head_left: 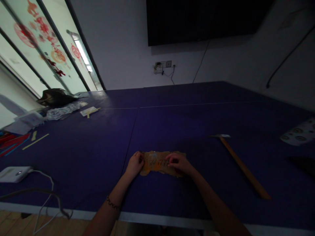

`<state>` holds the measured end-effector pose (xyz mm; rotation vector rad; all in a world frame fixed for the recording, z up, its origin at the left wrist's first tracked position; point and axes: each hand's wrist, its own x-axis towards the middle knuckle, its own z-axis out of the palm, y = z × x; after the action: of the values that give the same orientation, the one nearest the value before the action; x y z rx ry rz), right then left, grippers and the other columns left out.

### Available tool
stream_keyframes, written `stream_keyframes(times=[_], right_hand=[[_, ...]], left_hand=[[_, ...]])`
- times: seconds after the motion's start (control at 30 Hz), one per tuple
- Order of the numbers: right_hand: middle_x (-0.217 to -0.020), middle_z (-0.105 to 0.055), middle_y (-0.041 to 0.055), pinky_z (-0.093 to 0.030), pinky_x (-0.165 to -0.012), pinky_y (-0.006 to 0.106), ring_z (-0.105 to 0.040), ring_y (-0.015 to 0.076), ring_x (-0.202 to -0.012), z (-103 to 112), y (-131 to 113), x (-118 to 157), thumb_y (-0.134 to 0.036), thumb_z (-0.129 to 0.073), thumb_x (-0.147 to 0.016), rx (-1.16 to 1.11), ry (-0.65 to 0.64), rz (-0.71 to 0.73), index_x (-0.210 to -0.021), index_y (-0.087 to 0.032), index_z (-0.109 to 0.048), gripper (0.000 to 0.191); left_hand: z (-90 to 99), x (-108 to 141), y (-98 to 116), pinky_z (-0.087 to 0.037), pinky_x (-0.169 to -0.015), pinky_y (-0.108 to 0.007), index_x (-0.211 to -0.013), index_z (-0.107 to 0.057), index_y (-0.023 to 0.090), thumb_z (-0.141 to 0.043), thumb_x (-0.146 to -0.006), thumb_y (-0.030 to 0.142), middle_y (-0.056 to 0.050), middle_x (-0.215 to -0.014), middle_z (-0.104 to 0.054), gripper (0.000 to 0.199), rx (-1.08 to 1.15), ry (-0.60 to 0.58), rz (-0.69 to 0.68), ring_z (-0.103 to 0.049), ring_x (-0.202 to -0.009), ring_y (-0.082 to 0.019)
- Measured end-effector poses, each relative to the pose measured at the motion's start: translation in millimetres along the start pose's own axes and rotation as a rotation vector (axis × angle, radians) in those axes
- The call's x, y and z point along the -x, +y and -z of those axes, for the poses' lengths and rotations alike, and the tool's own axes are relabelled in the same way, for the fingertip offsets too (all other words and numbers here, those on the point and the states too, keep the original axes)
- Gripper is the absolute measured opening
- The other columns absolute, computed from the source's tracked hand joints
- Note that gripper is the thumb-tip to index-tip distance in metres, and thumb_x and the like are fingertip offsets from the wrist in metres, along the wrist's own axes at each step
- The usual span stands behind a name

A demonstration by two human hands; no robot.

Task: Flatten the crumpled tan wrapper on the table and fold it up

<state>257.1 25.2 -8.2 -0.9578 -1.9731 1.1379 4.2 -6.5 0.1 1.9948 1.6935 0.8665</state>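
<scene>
From where I stand, the crinkled brown sheet point(158, 162) lies flat on the purple table covering point(187, 124), near its front edge and between the two hands, with orange patches and small dark marks across its middle. The left hand point(135, 164) is at its left end, thumb and forefinger apparently pinching the edge. The right hand point(179, 163) is curled over the right part, fingertips drawn in close to the thumb and low on the surface; whether they nip a bit of the sheet or only rest on it, I cannot tell.

Its edges look ragged and thin, so I judge it could tear if tugged. The left hand does best as a light anchor, pressing down rather than pulling outward, while the right works in small, low motions near the marks. Keeping the fingertips off the middle would leave those marks readable, which matters in such dim light. Both wrists come in low from either side, and that seems steady. The wooden-handled hammer point(238, 162) lies to the right, well apart from the sheet, so the right forearm has room without brushing it.
</scene>
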Motion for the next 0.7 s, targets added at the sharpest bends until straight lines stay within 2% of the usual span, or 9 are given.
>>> stream_keyframes(times=[0.17,0.43,0.6,0.7], right_hand=[[-0.085,-0.068,0.0032,-0.043,-0.078,0.037,-0.06,0.0209,-0.083,0.1,-1.1,-0.1,-0.031,-0.062,-0.067,-0.002,0.001,0.016,-0.055,-0.023,-0.065,0.015],[-0.081,-0.069,0.003,-0.044,-0.077,0.038,-0.06,0.0209,-0.081,-0.4,-2.9,-0.2,-0.038,-0.057,-0.071,-0.018,0.024,0.016,-0.059,-0.024,-0.068,0.021],[-0.08,-0.07,0.0018,-0.044,-0.079,0.036,-0.061,0.0211,-0.083,-0.3,-5.8,1.0,-0.043,-0.053,-0.073,-0.041,0.061,-0.021,-0.066,-0.026,-0.069,0.024],[-0.079,-0.069,0.0024,-0.043,-0.079,0.037,-0.061,0.0215,-0.081,-0.8,-6.6,2.5,-0.045,-0.044,-0.077,-0.049,0.112,-0.061,-0.072,-0.025,-0.069,0.032]], left_hand=[[-0.1,0.3,4.6,-0.041,-0.064,-0.026,-0.066,-0.047,0.018,-0.044,-0.059,0.0,0.0,-0.067,-0.047,0.019,-0.011,-0.022,-0.016,-0.051,-0.068,-0.014],[2.1,4.3,7.4,-0.04,-0.06,-0.023,-0.075,-0.05,0.018,-0.046,-0.062,0.004,0.001,-0.067,-0.051,0.02,0.036,-0.009,0.005,-0.051,-0.063,-0.013],[6.0,2.2,8.7,-0.041,-0.063,-0.024,-0.077,-0.059,0.017,-0.05,-0.067,0.013,-0.001,-0.07,-0.054,0.015,0.19,0.028,-0.057,-0.052,-0.066,-0.013],[4.5,0.9,9.6,-0.042,-0.066,-0.026,-0.075,-0.058,0.017,-0.053,-0.069,0.022,-0.002,-0.072,-0.057,0.009,0.438,0.087,-0.001,-0.054,-0.071,-0.015]])
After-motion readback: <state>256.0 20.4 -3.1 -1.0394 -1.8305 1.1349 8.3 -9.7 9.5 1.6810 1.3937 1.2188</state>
